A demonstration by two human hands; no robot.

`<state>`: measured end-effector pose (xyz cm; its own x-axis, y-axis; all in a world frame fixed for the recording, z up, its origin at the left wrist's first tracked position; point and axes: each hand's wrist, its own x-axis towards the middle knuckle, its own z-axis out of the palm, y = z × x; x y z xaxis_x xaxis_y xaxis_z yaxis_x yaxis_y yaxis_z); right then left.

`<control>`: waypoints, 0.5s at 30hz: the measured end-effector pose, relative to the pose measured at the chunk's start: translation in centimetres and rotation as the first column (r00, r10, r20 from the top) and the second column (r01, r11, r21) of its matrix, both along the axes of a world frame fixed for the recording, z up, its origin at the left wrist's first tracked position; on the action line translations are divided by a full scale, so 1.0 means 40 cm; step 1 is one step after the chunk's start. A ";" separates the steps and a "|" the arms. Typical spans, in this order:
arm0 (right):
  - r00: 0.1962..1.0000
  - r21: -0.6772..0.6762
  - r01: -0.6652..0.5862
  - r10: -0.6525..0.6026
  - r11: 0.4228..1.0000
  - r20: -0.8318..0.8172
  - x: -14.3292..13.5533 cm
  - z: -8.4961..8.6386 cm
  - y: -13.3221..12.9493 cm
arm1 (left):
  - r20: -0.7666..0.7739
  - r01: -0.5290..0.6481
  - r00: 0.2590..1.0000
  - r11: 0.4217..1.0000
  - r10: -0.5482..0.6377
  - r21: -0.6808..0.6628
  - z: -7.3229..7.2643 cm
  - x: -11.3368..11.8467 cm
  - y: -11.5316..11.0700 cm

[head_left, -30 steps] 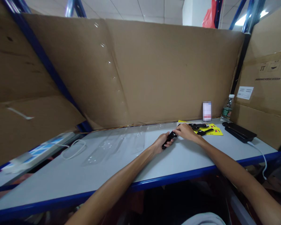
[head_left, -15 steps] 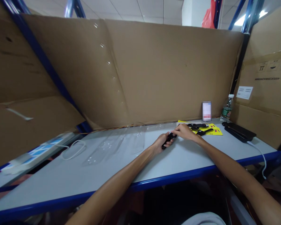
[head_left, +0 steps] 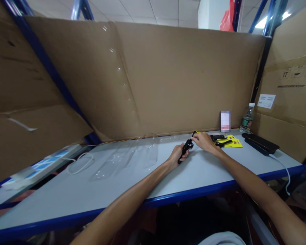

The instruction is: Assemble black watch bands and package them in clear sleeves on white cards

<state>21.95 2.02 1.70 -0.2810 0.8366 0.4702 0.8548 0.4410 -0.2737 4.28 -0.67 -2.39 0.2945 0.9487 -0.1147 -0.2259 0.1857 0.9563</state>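
My left hand (head_left: 177,154) is closed around the lower part of a slim black handle-like object (head_left: 185,148), which tilts up to the right over the table. A small shiny part sticks out at its upper side. At the upper end, my right hand (head_left: 202,140) has its fingers pinched against a thin black piece (head_left: 194,133) of it; how the two join is too small to make out. Just right of my right hand, yellow cards (head_left: 236,144) lie flat, with more black objects (head_left: 220,144) of unclear kind on them.
Clear plastic packaging (head_left: 112,165) lies left of my hands on the white tabletop (head_left: 73,194). A phone (head_left: 225,121) and a water bottle (head_left: 247,118) stand at the back right, near a black device (head_left: 261,143) with a white cable. A power strip (head_left: 44,165) runs along the left.
My right fingers have shifted slightly right, away from my left hand. More of the black object's upper end, with the thin piece pointing up, now shows between my hands.
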 end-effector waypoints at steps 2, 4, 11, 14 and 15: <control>0.999 0.006 0.033 -0.033 0.999 -0.006 0.000 0.005 -0.005 | 0.014 -0.027 1.000 0.999 0.027 0.033 -0.005 0.003 -0.001; 0.999 0.007 0.032 -0.032 0.999 -0.034 0.001 0.009 -0.007 | 0.035 -0.050 0.998 0.997 0.048 0.067 -0.006 0.004 -0.002; 0.947 -0.246 -0.211 0.135 0.946 -0.291 0.003 0.000 0.015 | 0.116 -0.112 0.989 0.976 0.092 0.188 0.008 0.009 -0.007; 0.889 -0.196 -0.280 0.177 0.940 -0.423 0.001 -0.004 0.016 | 0.132 -0.145 0.984 0.972 0.122 0.184 0.016 0.010 -0.010; 0.882 -0.125 -0.286 0.210 0.950 -0.423 -0.001 -0.005 0.014 | 0.137 -0.159 0.981 0.971 0.135 0.178 0.019 0.010 -0.010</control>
<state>21.91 2.56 1.51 -0.3108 0.8445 0.4362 0.5245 0.5351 -0.6623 4.69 -1.09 -1.64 0.1507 0.9837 0.0977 -0.3550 -0.0383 0.9341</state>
